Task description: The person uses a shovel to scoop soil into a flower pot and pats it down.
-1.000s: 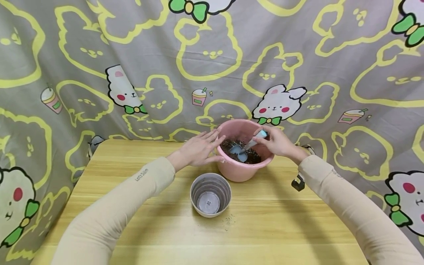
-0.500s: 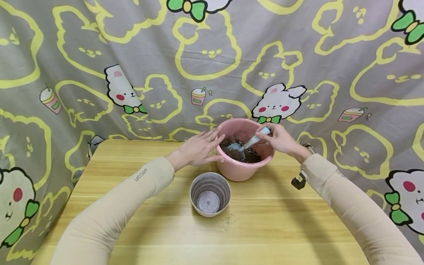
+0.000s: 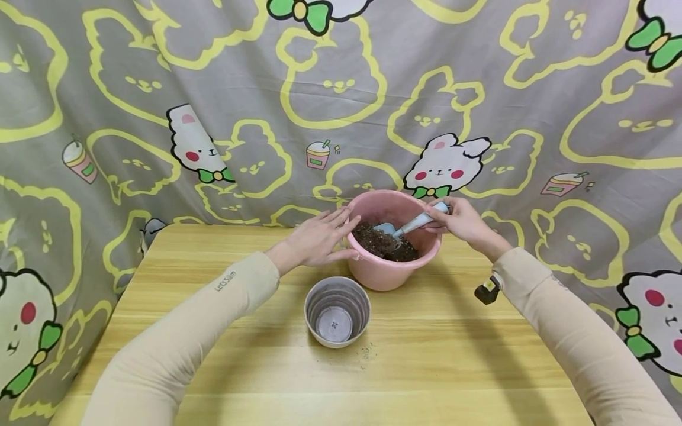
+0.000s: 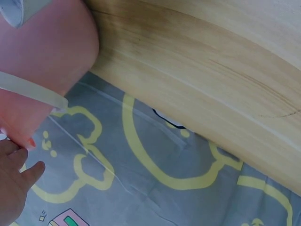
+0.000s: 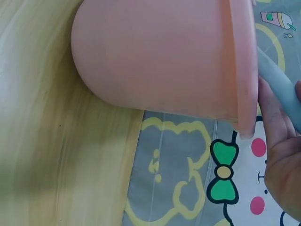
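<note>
A pink bucket partly filled with dark soil stands near the table's back edge. My left hand rests with extended, spread fingers against its left rim; in the left wrist view only part of that hand shows at the rim. My right hand reaches over the right rim and grips the light blue handle of a garden trowel. The trowel's blade lies tilted and partly covered by soil. In the right wrist view the handle passes between fingers and thumb.
A grey pot with a bare inside stands in front of the bucket. Soil crumbs lie beside it on the wooden table. A patterned curtain hangs close behind the table.
My right hand has moved rightward, and the trowel handle has tilted lower towards the right rim. Its blade has shifted back through the soil. The left hand stays on the bucket.
</note>
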`<state>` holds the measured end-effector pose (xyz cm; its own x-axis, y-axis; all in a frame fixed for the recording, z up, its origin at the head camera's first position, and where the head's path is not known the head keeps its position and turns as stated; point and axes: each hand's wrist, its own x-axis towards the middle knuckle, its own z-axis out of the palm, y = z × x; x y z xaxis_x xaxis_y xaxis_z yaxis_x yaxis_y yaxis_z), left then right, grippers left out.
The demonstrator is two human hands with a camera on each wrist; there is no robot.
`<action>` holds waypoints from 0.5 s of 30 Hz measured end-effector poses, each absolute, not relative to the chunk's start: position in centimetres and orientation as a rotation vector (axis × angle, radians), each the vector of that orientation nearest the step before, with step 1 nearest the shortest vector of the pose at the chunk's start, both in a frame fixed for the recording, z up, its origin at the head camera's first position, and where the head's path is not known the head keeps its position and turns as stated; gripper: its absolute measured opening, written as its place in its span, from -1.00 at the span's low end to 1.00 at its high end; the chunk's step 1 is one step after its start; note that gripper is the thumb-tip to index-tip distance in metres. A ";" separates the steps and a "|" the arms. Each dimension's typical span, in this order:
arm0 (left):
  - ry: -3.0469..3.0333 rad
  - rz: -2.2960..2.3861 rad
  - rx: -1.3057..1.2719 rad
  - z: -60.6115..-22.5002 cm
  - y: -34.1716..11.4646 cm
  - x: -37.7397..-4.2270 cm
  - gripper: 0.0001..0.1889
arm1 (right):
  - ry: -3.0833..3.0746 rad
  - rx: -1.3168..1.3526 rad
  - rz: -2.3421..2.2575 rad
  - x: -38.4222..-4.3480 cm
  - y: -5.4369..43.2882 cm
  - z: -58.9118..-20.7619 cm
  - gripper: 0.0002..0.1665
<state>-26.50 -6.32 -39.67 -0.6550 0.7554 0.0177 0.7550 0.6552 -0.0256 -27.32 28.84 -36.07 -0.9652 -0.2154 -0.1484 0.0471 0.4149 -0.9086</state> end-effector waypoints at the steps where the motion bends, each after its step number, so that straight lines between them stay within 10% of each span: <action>1: -2.833 0.025 -1.294 -39.7 -6.3 -26.5 -0.07 | 2.418 -0.137 -1.595 -27.3 29.0 -36.1 -0.42; 15: -2.832 0.028 -1.286 -39.8 -6.3 -26.7 -0.07 | 2.286 -0.102 -1.886 -26.7 30.9 -36.6 -0.44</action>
